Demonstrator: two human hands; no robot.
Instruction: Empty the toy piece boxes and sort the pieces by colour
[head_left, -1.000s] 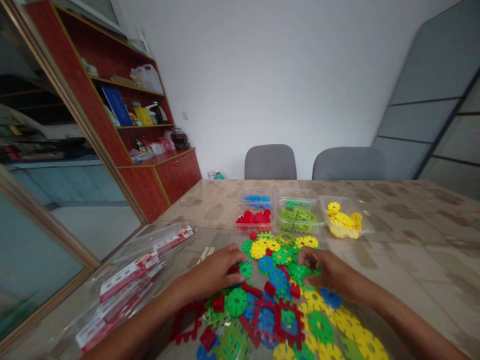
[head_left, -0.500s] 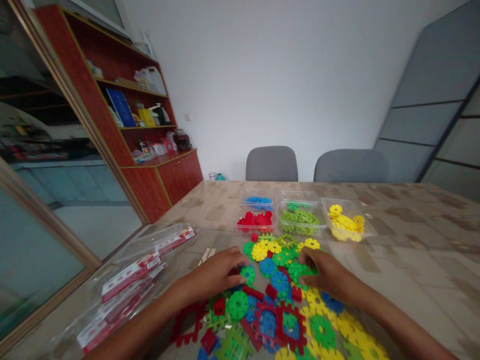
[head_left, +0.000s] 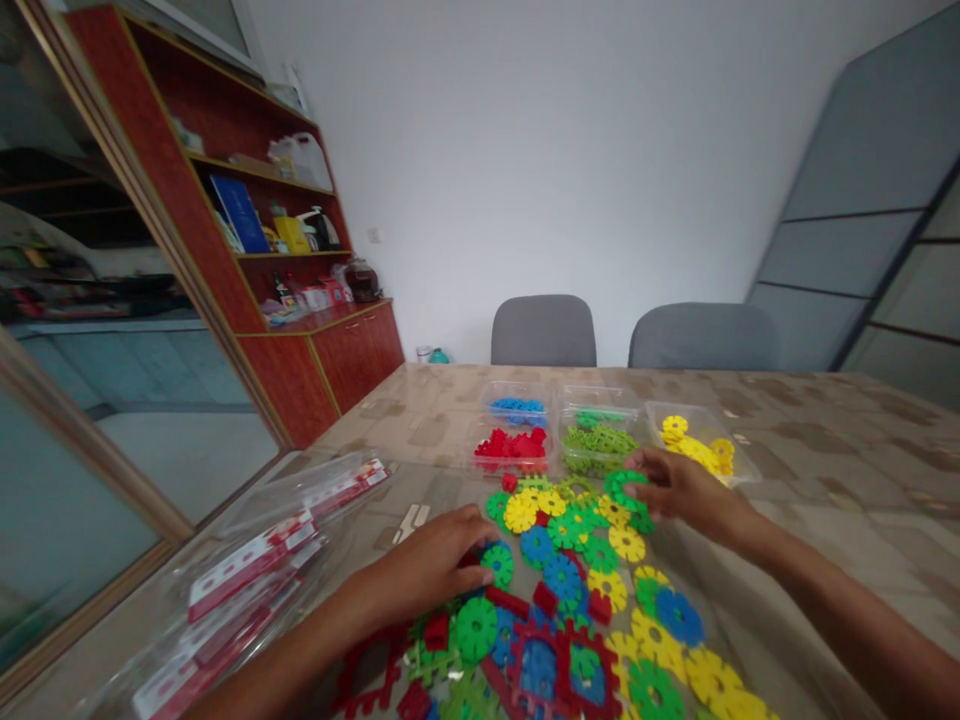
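A loose heap of plastic building pieces lies before me: notched snowflake discs, red blocks and red window frames (head_left: 581, 712). My right hand (head_left: 679, 490), on the far right side of the heap, grips several green notched discs (head_left: 624, 487). My left hand (head_left: 442, 555) curls at the heap's left side, thumb and fingers about another green notched disc (head_left: 498, 564). Between the hands are blue discs (head_left: 562, 577), yellow discs (head_left: 521, 512) and a red block (head_left: 546, 598). The left palm and part of its fingers' grasp are hidden.
Behind the heap stand clear boxes holding blue pieces (head_left: 517, 408), red pieces (head_left: 510, 446), light-green pieces (head_left: 598, 446) and yellow discs (head_left: 694, 448). Plastic packaging with printed cards (head_left: 251, 565) lies left. Two grey chairs (head_left: 544, 332) face me across the table.
My right hand has moved away from me and right with the green discs, uncovering yellow and blue discs beneath. My left hand has stayed nearly in place at its green disc.
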